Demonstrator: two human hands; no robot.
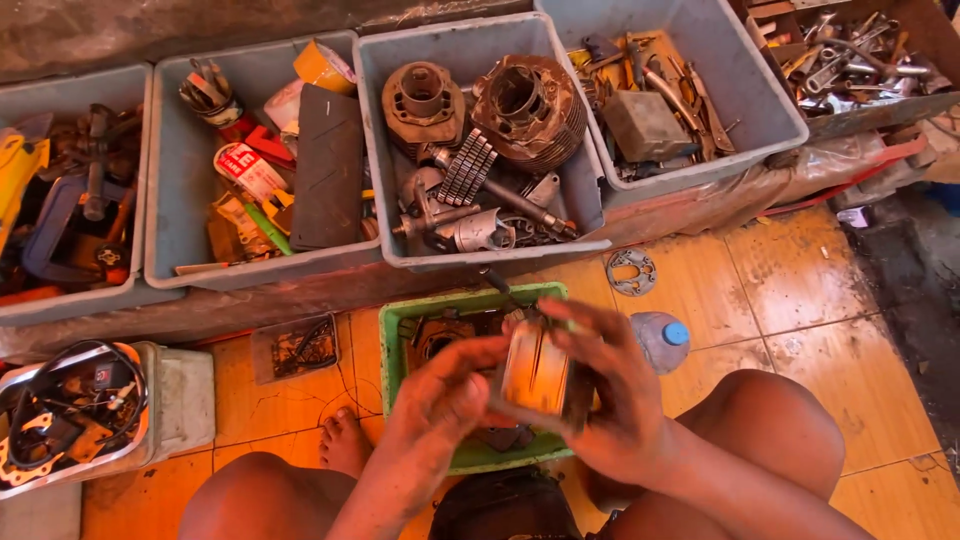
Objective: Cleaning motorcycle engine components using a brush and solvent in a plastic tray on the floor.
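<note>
An orange tiled floor (800, 290) is seen from above, stained and cracked in places, with the person's bare knees at the lower edge of the view. A row of grey plastic bins is set along the top. The middle bin (470, 50) is filled with two finned engine cylinders (528, 108), a toothed gear piece and shafts. The bin to its left (180, 180) is loaded with a dark flat board, tubes and small packages, and the bin to its right (720, 70) with pliers, wrenches and a grey block. At the far left, a further bin (70, 95) is packed with clamps and a yellow tool.

Below the row, a green tray (392, 340) is placed on the floor between the knees, just beside a bare foot. At the lower left, a white container (185, 400) with cables and gaskets is seen.

A worn metal engine part (537, 375), roughly cylindrical and oily, is held directly above the green tray. It is clamped between both hands: the left hand (440, 400) is pressed against its left side, and the right hand (615, 390) is wrapped over its top and right side.

A clear bottle with a blue cap (665, 338) is laid on the floor just right of the hands, and a flat metal gasket (632, 271) is laid above it.
</note>
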